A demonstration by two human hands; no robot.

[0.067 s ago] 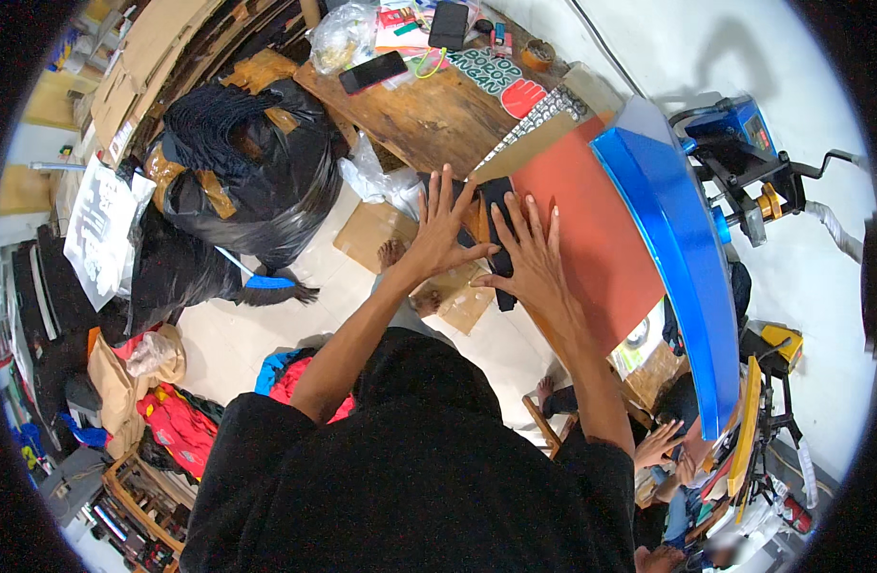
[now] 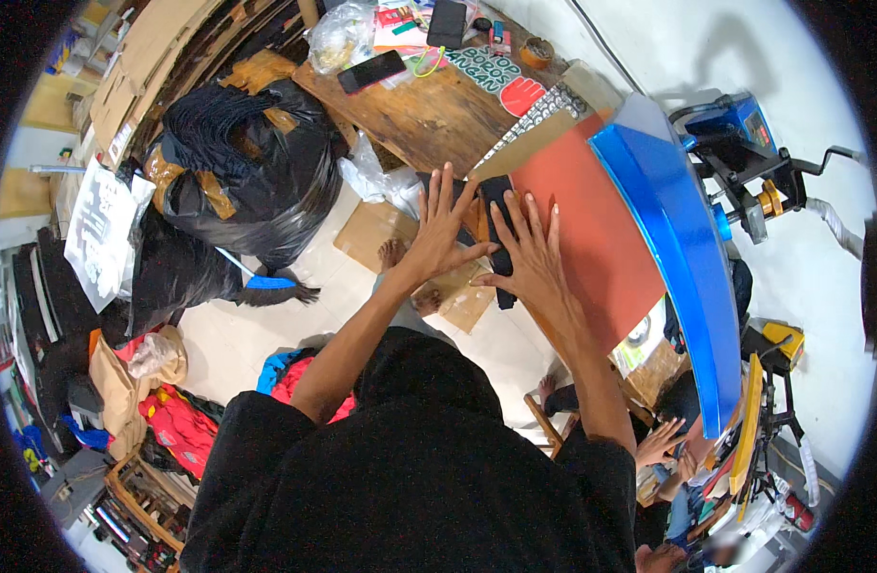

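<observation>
My left hand (image 2: 442,232) is open, its fingers spread over the near edge of the work area. Beside it my right hand (image 2: 531,246) is also open, with fingers stretched across a narrow piece of black cloth (image 2: 496,193). Part of this cloth is hidden under my hands, and its exact kind cannot be made out. The cloth lies along the left edge of an orange-red pad (image 2: 601,229). Over the pad's right side stands the blue upper plate (image 2: 672,229) of a heat press, tilted aside.
A wooden table (image 2: 410,119) carries phones (image 2: 372,72), a tape roll (image 2: 537,53) and a cut-out sticker (image 2: 491,72). Large black plastic bags (image 2: 266,201) stand at left. Cardboard (image 2: 371,234) lies on the floor. Another person's hand (image 2: 660,444) shows at lower right.
</observation>
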